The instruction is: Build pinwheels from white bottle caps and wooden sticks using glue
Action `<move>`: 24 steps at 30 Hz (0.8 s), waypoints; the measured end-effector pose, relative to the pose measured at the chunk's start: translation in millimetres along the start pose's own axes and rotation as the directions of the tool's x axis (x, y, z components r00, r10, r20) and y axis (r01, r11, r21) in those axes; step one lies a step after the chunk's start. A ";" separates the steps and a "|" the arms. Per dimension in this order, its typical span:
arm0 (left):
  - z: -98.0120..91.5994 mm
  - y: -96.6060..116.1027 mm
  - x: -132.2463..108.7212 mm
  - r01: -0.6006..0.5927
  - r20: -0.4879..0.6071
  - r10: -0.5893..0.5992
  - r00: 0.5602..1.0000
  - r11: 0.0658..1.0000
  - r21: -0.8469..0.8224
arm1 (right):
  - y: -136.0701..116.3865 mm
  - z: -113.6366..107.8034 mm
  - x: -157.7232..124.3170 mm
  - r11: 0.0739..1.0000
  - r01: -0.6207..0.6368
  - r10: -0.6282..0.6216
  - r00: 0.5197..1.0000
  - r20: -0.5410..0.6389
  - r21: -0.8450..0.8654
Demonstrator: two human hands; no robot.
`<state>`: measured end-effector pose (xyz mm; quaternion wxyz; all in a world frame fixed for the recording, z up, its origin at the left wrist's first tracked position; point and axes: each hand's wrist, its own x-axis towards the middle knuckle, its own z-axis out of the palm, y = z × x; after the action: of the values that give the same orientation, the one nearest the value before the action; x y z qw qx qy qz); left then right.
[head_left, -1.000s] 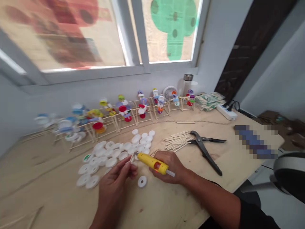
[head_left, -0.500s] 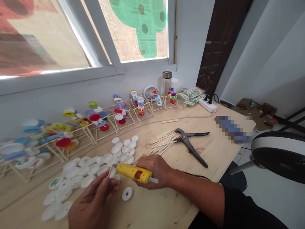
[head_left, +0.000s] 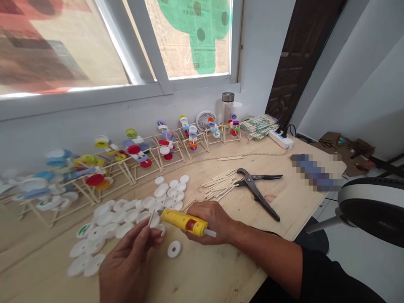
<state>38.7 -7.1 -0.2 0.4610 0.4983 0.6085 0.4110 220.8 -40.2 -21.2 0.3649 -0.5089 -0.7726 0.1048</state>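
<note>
My left hand [head_left: 129, 265] pinches a thin wooden craft stick [head_left: 150, 219] upright between thumb and fingers, over a spread of white plastic bottle caps [head_left: 123, 223]. My right hand [head_left: 214, 221] grips a yellow hot glue gun [head_left: 184, 222] with a pale glue stick [head_left: 210, 232] at its back end. Its nozzle points left, close to the wooden stick; I cannot tell whether they touch. A white cap with a central hole [head_left: 174, 249] lies on the plywood table [head_left: 202, 269] just below the gun.
Stick-framed constructions with coloured caps [head_left: 135, 158] line the table's back edge. Loose sticks [head_left: 219, 185] and black-handled snips [head_left: 257, 189] lie right of my hands. Further back are a power strip [head_left: 280, 139], a stick bundle [head_left: 259, 127], a small fan [head_left: 205, 120] and a flask [head_left: 227, 105].
The whole scene shifted left and then slightly back as my head turned. Both hands keep the same hold on the stick and glue gun.
</note>
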 end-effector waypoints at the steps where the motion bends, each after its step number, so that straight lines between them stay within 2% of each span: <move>1: -0.3 -3.4 2.0 0.008 0.020 -0.007 1.000 0.999 -0.041 | -0.1 0.2 -0.2 1.000 0.001 -0.001 1.000 -0.003 0.001; 6: -1.0 -15.5 8.8 0.041 0.108 -0.019 0.994 0.979 -0.202 | -0.3 -0.7 0.3 1.000 -0.005 0.005 0.999 -0.034 0.024; 14: 3.9 -14.5 4.6 0.032 0.138 0.020 0.990 0.930 -0.367 | -5.2 -4.7 -0.1 0.996 -0.013 0.014 1.000 -0.011 0.094; 19: 4.4 -16.1 6.6 0.020 0.163 0.055 0.985 0.905 -0.424 | -4.9 -5.0 -0.6 0.993 -0.057 0.058 0.998 -0.010 0.106; 24: 4.0 -16.3 5.9 0.019 0.186 0.076 0.980 0.885 -0.465 | -5.8 -4.9 -0.9 0.994 -0.054 0.053 0.998 0.018 0.092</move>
<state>38.4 -3.8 -17.7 0.6191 0.4208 0.4358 0.4997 220.1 -44.7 -15.0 0.3788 -0.5111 -0.7560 0.1541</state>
